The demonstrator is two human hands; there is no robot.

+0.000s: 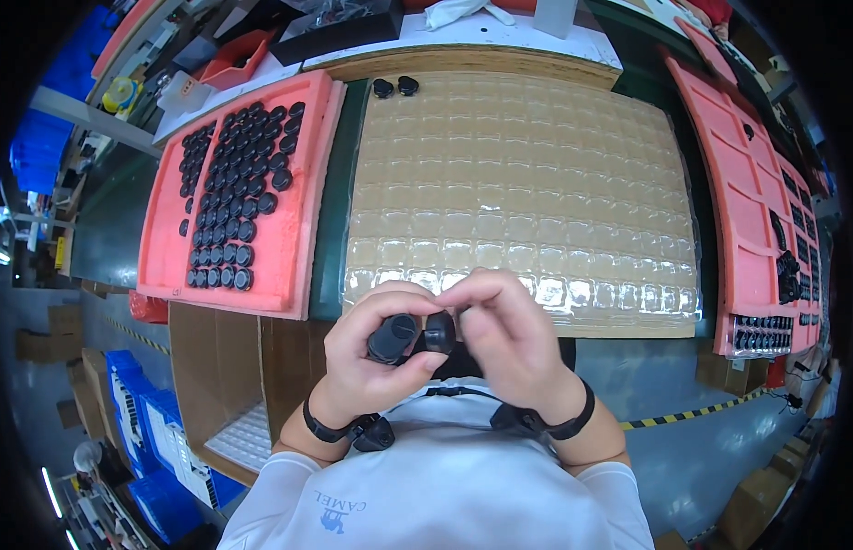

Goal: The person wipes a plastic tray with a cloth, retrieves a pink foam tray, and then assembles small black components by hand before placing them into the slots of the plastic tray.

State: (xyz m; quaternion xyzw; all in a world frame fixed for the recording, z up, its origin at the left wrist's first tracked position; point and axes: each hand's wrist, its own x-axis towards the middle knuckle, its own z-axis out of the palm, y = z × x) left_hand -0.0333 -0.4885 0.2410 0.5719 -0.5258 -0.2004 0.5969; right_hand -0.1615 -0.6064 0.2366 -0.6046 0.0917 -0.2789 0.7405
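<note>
My left hand (367, 344) is closed around a black cylindrical part (393, 338), close to my body at the table's near edge. A rounded black part (437, 332) sits beside the cylinder at the left fingertips; I cannot tell whether the two are joined. My right hand (511, 341) is curled next to it, thumb and fingers pinched together, with a dark bit of something showing between them. Past my hands lies a clear plastic blister tray (500, 183) with many shallow pockets, over brown board. Two small black knob-like parts (395, 87) stand in its far left corner.
At the left, a pink foam tray (303, 197) holds rows of round black parts (238, 197). Another pink tray (752, 206) with black pieces stands at the right. A cardboard box (216, 367) is below left. A white shelf (481, 35) runs along the back.
</note>
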